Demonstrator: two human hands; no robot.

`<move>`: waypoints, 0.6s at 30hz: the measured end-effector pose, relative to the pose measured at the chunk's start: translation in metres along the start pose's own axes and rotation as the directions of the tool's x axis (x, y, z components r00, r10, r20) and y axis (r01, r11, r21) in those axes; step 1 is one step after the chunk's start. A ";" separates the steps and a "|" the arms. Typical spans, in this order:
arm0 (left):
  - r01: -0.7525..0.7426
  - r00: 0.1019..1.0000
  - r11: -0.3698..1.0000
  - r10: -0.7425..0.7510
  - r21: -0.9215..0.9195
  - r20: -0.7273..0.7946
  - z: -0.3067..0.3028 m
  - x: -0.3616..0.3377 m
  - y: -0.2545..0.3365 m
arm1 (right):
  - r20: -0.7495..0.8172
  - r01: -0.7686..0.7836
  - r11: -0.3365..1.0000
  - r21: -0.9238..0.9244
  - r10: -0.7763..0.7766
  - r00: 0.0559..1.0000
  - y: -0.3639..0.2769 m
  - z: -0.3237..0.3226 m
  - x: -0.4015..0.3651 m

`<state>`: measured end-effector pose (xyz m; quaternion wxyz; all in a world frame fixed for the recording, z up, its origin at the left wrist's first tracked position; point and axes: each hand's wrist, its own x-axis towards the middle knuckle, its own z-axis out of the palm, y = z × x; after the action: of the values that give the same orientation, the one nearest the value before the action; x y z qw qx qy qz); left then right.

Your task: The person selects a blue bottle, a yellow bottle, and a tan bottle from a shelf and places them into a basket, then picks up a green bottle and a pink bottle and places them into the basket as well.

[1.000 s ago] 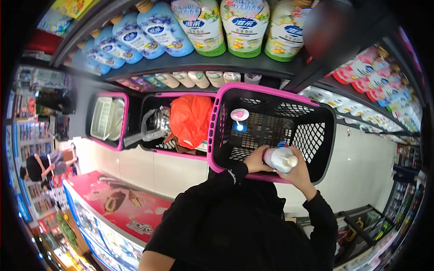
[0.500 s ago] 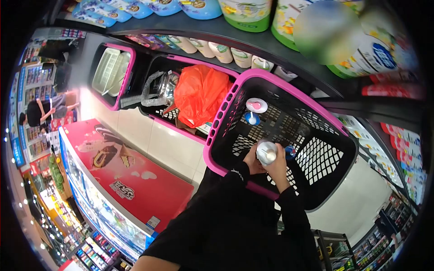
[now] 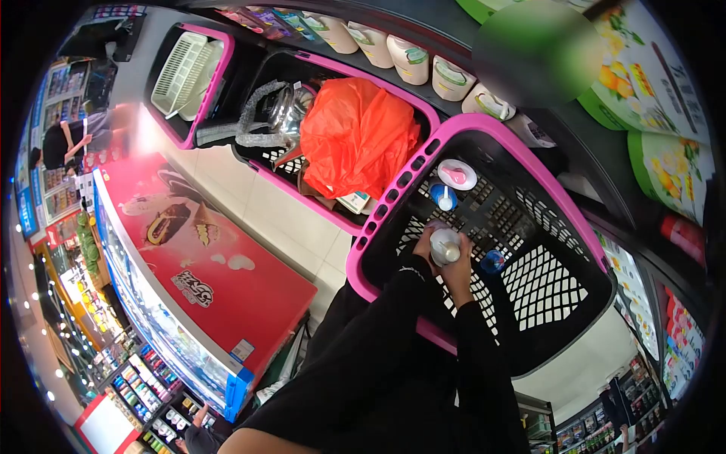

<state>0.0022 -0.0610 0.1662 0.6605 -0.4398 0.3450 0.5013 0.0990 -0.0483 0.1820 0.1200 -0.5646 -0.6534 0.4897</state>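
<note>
Both hands hold a white bottle point(image 3: 445, 247) over the black basket with a pink rim point(image 3: 556, 175). My left hand point(image 3: 426, 244) is wrapped round its left side, and my right hand point(image 3: 458, 277) grips its right side. Inside the basket, a white container with a pink cap point(image 3: 457, 175) and a blue container with a white cap point(image 3: 444, 198) stand beyond my hands. Another blue item point(image 3: 494, 262) lies to the right of my right hand.
A second basket holds a red plastic bag point(image 3: 358, 136); a third has a pale rack point(image 3: 181, 72). At left is a red-topped freezer point(image 3: 204, 257). Shelves with bottles point(image 3: 408, 60) and green-white packs run along the top and right. People stand at far left, lower left and lower right.
The view has shifted, with the baskets and freezer appearing at different places. My hands still hold the bottle, now seen lower inside the basket and tilted slightly differently.
</note>
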 end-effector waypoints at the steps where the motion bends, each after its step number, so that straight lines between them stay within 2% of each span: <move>1: 0.002 1.000 1.000 -0.002 -0.007 0.002 -0.001 0.003 0.000 | 0.009 -0.066 0.997 0.025 0.066 0.998 0.003 0.002 0.003; 3: -0.163 0.987 0.973 0.161 0.164 0.026 -0.005 0.014 0.001 | 0.029 -0.051 0.998 0.032 0.050 0.998 0.009 0.006 0.009; 4: -0.163 0.987 0.974 0.162 0.154 0.025 -0.010 0.022 0.005 | 0.046 -0.038 0.998 0.047 0.036 0.998 0.012 0.009 0.012; 5: -0.099 0.995 0.990 0.099 0.096 0.000 -0.015 0.031 0.011 | 0.057 -0.039 0.998 0.042 0.037 0.998 0.017 0.010 0.016; 6: -0.034 0.999 0.999 0.035 0.034 -0.023 -0.019 0.039 0.016 | 0.118 -0.032 0.998 0.050 0.025 0.993 0.014 0.008 0.020; 7: -0.033 0.999 0.999 0.034 0.019 -0.033 -0.025 0.046 0.019 | 0.180 -0.029 0.998 0.061 0.018 0.983 0.012 0.009 0.024; 11: -0.041 0.999 0.999 0.041 -0.022 0.025 -0.036 0.065 0.038 | 0.155 -0.016 0.998 0.055 0.007 0.988 0.025 0.025 0.033; 13: -0.007 1.000 0.988 0.011 0.152 -0.027 -0.043 0.076 0.049 | 0.150 0.003 0.999 0.038 -0.009 0.989 0.031 0.035 0.040; 14: -0.005 1.000 0.989 0.009 0.146 -0.028 -0.046 0.081 0.053 | 0.159 0.035 0.999 0.041 -0.041 0.986 0.035 0.038 0.043; 17: -0.146 0.989 0.960 0.148 0.239 0.011 -0.066 0.103 0.061 | 0.164 0.096 0.995 0.026 -0.099 0.982 0.051 0.048 0.050; 18: 0.042 0.940 0.970 0.043 0.240 -0.338 -0.028 0.073 0.068 | 0.203 0.035 0.996 0.081 -0.050 0.978 0.054 0.051 0.051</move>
<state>-0.0445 -0.0534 0.0743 0.6397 -0.4353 0.5130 0.3718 0.0796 -0.0366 0.0947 0.0842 -0.4920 -0.6548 0.5675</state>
